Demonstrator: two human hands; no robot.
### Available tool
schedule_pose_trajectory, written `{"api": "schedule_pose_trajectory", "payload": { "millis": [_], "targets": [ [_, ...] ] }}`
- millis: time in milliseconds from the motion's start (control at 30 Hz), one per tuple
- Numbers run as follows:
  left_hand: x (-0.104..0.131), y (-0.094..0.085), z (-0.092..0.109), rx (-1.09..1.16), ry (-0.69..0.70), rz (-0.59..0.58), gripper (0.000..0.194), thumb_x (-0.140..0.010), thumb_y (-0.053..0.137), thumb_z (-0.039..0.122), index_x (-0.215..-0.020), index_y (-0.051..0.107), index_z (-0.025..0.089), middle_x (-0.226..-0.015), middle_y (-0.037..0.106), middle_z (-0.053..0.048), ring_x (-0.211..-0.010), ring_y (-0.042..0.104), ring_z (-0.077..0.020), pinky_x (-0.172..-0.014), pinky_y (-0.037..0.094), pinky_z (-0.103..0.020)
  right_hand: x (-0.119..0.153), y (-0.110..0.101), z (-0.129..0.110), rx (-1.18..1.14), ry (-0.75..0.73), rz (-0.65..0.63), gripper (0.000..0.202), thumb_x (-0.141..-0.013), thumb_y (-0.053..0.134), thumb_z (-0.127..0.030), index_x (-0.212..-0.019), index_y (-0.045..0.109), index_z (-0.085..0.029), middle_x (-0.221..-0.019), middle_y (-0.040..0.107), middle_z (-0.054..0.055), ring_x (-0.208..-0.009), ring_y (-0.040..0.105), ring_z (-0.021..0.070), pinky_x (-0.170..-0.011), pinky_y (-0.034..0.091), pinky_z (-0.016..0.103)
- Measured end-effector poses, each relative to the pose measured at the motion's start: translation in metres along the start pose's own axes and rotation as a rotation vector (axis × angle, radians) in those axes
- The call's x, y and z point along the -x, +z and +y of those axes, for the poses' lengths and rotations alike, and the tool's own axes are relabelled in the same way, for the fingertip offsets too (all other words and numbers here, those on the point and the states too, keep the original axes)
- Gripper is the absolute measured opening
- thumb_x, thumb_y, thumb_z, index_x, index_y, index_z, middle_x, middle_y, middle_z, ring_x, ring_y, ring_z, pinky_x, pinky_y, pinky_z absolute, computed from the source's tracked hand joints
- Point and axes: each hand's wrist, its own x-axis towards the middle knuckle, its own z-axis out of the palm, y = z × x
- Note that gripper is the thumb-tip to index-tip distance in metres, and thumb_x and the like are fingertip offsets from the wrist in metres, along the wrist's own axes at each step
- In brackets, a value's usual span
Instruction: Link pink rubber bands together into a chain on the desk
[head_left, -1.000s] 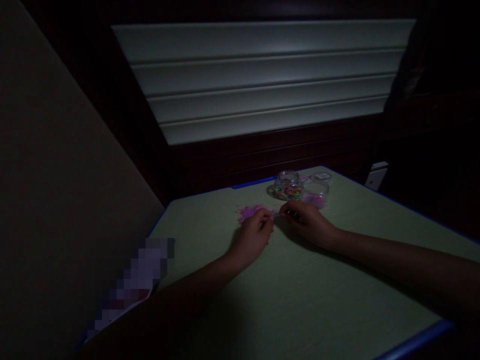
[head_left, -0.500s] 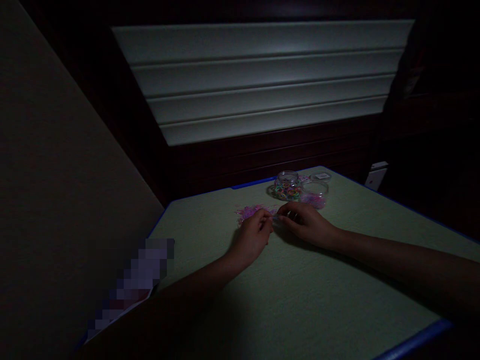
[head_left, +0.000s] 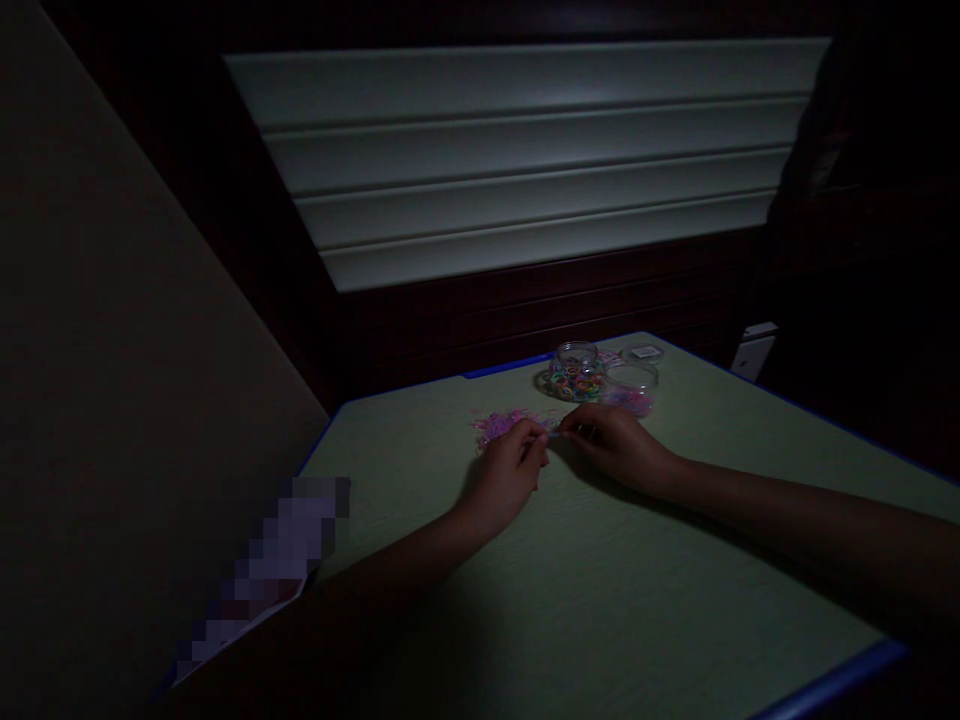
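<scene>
Nearest to me, the blue near edge (head_left: 832,680) of the green table (head_left: 600,600) shows at the lower right, and a blurred-out item (head_left: 262,580) lies along the left edge, by the left forearm. Bare green surface stretches from there up to the wrists, so the widest room for moving is back toward that near edge.

Further in, the left hand (head_left: 506,470) and right hand (head_left: 622,447) face each other, thumbs and fingers pinched. Between their fingertips is a thin pale strip (head_left: 555,434), one end in each pinch; it's too small to tell exactly what it is. Its long axis runs crosswise, from hand to hand, roughly along the far edge, and neither hand is clearly nearer to it.

Just past the left hand sits a loose pile of pink and purple bands (head_left: 502,424), partly hidden by its fingers. Beyond the right hand, toward the far right corner, a clear tub (head_left: 630,380) of pinkish pieces stands close behind the knuckles, then a clear jar (head_left: 576,375) of multicoloured bands near the far edge, and a clear lid (head_left: 643,353) by the corner.
</scene>
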Motion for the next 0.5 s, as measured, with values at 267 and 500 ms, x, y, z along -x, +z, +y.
{"api": "schedule_pose_trajectory", "payload": {
  "millis": [267,500],
  "targets": [
    [0.0006,0.0001,0.0003,-0.035,0.012,0.007,0.020,-0.081,0.034,0.035,-0.081,0.046,0.018,-0.065,0.053,0.003,-0.043,0.042,-0.0043,-0.040,0.032,-0.016,0.0005,0.0009,0.0007,0.013,0.028,0.000,0.016,-0.077,0.044,-0.016,-0.080,0.059,-0.014,-0.074,0.060,0.004,-0.065,0.053,0.0113,-0.059,0.037,0.022],
    [0.0000,0.0002,0.0008,0.017,0.013,-0.010,0.019,-0.081,0.035,0.032,-0.083,0.046,0.018,-0.065,0.051,0.003,-0.043,0.042,-0.0041,-0.039,0.032,-0.015,0.0000,0.0007,0.0002,-0.004,0.035,0.001,0.015,-0.077,0.043,-0.018,-0.080,0.058,-0.014,-0.074,0.060,0.004,-0.065,0.053,0.0116,-0.058,0.037,0.022]
  ]
}}
